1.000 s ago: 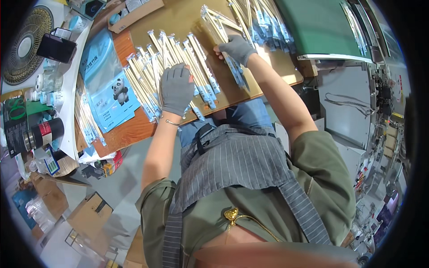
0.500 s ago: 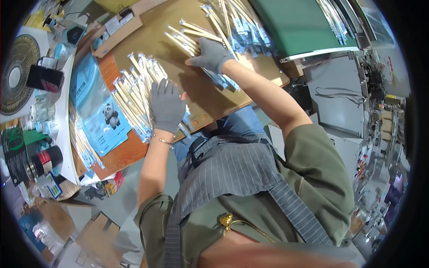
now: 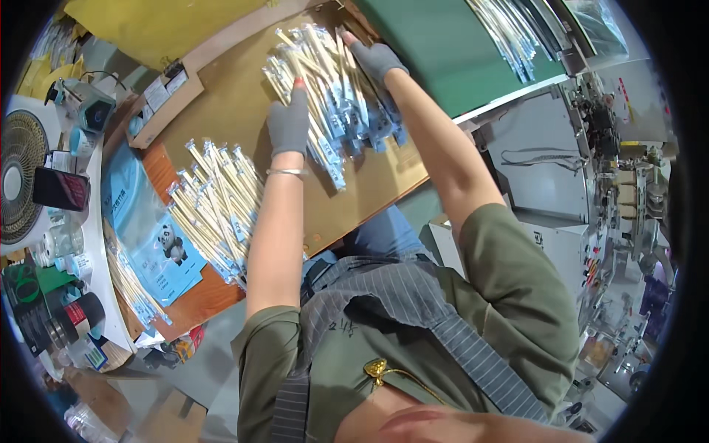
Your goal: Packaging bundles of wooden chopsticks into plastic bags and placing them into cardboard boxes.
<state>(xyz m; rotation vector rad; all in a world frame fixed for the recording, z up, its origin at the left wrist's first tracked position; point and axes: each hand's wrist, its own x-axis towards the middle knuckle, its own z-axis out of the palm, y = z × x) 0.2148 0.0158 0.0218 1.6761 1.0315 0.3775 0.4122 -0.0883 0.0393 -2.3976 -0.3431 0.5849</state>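
Observation:
A large pile of pale wooden chopsticks in clear and blue plastic sleeves (image 3: 332, 92) lies fanned out on the brown work board. My left hand (image 3: 289, 124), in a grey glove with bare fingertips, rests against the pile's left side with its fingers stretched out. At the far right side of the same pile is my right hand (image 3: 375, 59), gloved alike, its fingers reaching forward along the edge. The sticks lie between the two hands. A second heap of wrapped chopsticks (image 3: 218, 199) sits to the left of my left forearm.
Blue printed plastic bags with a panda picture (image 3: 159, 251) lie on the table's left, beside a few more wrapped sticks (image 3: 136, 284). A cardboard tray (image 3: 171, 103) stands behind. A green surface (image 3: 436, 55) holds more sticks (image 3: 506, 37) at far right. A fan (image 3: 22, 177) and phone (image 3: 60, 189) are left.
My left hand has left the left heap and moved forward and right to the larger pile. My right hand has gone farther forward, to that pile's far right side. Loose sticks now lie gathered together.

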